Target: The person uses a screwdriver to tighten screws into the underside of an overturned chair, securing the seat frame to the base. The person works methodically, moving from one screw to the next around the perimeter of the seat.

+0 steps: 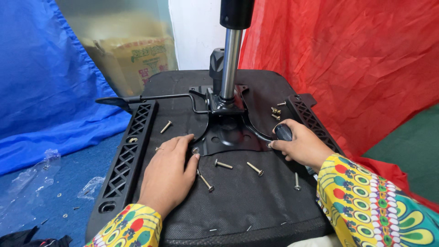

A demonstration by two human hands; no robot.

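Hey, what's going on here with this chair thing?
A person works on the black fabric underside of an upturned chair seat. The left hand lies flat beside the black metal mechanism plate, fingertips at a bolt in its corner. The right hand wraps the black grip of a tool held at the plate's opposite edge. Several loose silver bolts lie on the seat. A chrome gas cylinder stands upright from the plate, and black lattice plastic brackets flank the seat.

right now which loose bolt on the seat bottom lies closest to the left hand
The silver bolt lying diagonally just right of the left hand, almost touching its thumb. The other loose silver bolts lie farther right, nearer the black metal plate.
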